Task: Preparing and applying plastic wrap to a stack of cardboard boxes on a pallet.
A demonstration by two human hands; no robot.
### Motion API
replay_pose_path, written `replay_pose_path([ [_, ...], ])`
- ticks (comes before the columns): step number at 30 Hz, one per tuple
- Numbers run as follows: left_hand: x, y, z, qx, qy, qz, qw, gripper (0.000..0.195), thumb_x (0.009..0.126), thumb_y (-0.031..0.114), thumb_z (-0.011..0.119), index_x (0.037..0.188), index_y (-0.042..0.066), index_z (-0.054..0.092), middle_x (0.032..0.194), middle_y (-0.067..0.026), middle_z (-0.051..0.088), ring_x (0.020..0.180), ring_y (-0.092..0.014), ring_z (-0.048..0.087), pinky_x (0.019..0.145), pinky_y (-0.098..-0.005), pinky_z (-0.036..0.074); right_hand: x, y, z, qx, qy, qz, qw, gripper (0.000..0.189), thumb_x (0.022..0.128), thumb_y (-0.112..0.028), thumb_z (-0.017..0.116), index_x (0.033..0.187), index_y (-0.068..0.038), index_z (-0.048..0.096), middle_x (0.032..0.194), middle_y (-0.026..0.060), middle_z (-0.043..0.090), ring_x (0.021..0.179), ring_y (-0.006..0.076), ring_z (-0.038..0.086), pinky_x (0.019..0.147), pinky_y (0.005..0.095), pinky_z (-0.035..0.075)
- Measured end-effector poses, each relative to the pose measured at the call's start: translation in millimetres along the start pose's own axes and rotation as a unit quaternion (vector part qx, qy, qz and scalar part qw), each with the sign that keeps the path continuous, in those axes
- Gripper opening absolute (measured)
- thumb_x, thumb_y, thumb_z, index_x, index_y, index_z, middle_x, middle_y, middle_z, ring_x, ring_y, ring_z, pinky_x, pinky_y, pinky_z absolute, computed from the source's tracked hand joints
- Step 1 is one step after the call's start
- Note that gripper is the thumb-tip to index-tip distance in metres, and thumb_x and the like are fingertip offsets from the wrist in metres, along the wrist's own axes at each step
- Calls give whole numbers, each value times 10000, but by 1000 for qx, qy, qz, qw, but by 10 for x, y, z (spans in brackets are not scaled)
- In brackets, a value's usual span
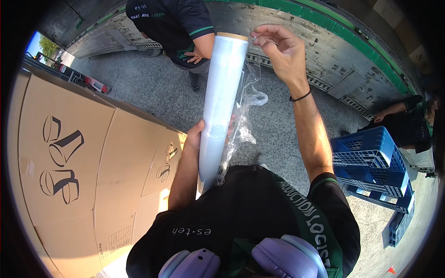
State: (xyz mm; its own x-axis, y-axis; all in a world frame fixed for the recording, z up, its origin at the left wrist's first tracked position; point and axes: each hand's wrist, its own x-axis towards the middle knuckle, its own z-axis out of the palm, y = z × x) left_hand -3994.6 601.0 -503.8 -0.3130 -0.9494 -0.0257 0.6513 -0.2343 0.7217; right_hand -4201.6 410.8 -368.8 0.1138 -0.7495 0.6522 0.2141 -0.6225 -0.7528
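Observation:
A long roll of clear stretch film [222,93] stands tilted in front of my body, its cardboard core showing at the upper end. My left hand [197,133] is wrapped around the roll below its middle, with the fingers partly hidden behind it. Loose, crumpled film [245,128] hangs down along the roll's right side. Beside the core end, my right hand [280,48] is raised, thumb and fingertips drawn together on a small whitish bit, which looks like a scrap of film.
Large printed cardboard cartons [66,153] stand close on my left. A co-worker [174,31] stands ahead, near a metal side wall [240,21]. Blue plastic pallets [368,166] are stacked at right, with another person [399,118] behind them. Purple headphones [288,257] hang at my chest.

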Motion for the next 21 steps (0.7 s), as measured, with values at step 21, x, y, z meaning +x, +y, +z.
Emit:
replay_pose_path([
  [21, -95, -61, 58, 20, 26, -11, 999, 1051, 756, 668, 692, 1398, -104, 380, 1172, -154, 567, 978, -222, 599, 696, -322, 570, 287, 67, -299, -277, 115, -74, 951, 140, 796, -84, 723, 915, -15, 692, 889, 59, 753, 746, 142, 730, 661, 258, 578],
])
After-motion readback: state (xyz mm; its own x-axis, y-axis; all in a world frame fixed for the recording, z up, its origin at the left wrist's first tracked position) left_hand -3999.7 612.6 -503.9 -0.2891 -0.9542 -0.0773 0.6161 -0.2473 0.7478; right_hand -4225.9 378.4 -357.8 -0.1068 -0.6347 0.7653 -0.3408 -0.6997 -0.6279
